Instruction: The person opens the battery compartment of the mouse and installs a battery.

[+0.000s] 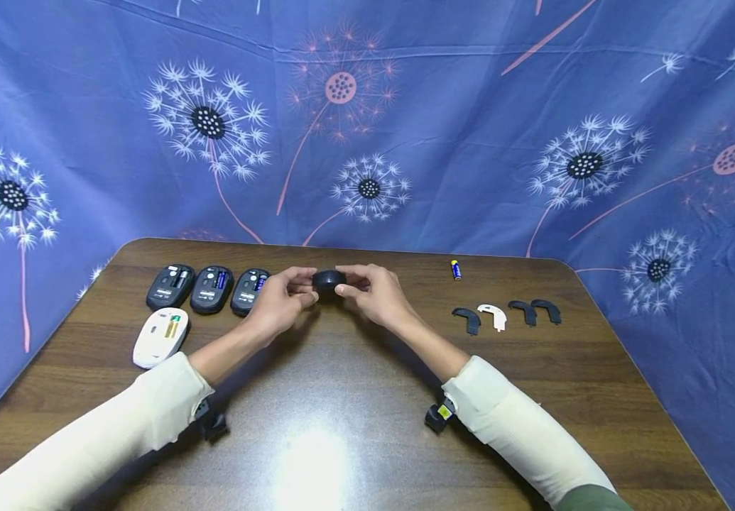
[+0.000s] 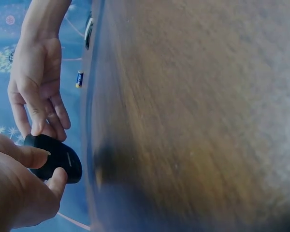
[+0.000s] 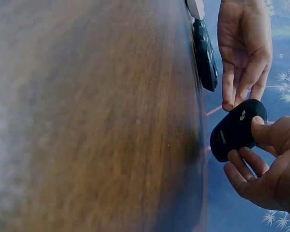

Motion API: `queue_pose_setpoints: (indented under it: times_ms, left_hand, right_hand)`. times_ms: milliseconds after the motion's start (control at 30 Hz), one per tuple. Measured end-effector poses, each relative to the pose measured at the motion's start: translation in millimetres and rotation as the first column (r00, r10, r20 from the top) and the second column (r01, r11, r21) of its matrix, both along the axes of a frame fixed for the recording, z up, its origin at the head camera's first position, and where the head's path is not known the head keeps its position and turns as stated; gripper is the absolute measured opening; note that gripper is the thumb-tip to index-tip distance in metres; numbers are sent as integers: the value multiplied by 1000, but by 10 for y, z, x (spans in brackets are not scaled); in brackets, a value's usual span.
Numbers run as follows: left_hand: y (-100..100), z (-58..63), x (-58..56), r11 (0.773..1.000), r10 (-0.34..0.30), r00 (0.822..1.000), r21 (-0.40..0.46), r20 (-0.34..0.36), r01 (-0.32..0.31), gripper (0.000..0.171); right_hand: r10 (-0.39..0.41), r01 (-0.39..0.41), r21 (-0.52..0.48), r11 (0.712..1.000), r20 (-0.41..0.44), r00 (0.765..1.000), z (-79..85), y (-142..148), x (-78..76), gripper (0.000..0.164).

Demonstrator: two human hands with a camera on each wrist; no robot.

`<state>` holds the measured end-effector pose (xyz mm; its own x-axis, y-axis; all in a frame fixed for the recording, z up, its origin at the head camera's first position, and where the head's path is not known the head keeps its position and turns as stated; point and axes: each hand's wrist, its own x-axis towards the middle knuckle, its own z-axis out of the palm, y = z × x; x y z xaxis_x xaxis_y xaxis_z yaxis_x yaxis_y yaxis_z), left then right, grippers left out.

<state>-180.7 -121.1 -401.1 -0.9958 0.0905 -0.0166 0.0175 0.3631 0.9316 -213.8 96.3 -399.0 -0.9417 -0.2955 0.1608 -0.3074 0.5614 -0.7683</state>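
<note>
A black computer mouse is held up off the table between both hands. My left hand grips one side of it, with thumb and fingers on its body in the left wrist view. My right hand pinches the other side. In the right wrist view the mouse shows its smooth, curved top with a small light logo. Its underside is hidden from the wrist views. To the left lie three black mice, bottoms up with batteries showing, the third one close to my left hand.
A white mouse lies bottom up in front of the black ones, batteries showing. One blue-and-yellow battery lies near the back edge. Several curved battery covers, black and one white, lie to the right. A blue patterned cloth hangs behind.
</note>
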Motion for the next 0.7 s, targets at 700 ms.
queue_pose_setpoints:
  times_ms: [700]
  left_hand:
    - [44,-13,195,998,-28,991,-54,-128,21,54]
  right_hand:
    - [-23,23,-58,998,-1,1000,46,113,208,32]
